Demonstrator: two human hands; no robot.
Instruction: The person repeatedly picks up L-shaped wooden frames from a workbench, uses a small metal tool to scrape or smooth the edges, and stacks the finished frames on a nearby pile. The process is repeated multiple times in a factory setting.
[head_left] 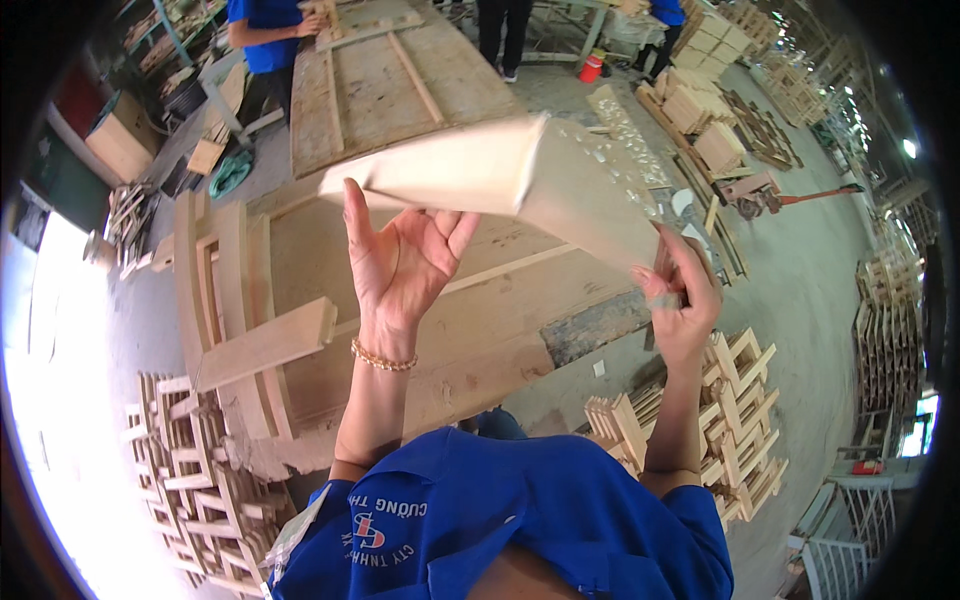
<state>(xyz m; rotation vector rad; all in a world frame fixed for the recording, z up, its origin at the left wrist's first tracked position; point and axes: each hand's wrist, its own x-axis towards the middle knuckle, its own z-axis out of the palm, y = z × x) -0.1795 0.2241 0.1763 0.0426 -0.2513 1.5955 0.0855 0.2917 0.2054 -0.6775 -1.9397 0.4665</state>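
Raised above the workbench [480, 350] is a pale wooden piece [440, 170], bent at an angle and smeared by motion. My left hand [405, 262] is palm up beneath its left part, with the thumb standing up at the near edge and the fingertips hidden behind the wood. At the right end, my right hand [685, 290] pinches the lower corner between thumb and fingers. On the bench to the left, a short wooden plank [265, 345] lies across several upright curved slats [232, 270].
Stacks of wooden frames stand at lower left [195, 480] and lower right [735, 420]. Beyond is another bench [440, 75] with a person in blue [270, 40] beside it. A red bucket [591, 68] and an orange-handled pallet jack [765, 195] are on the floor.
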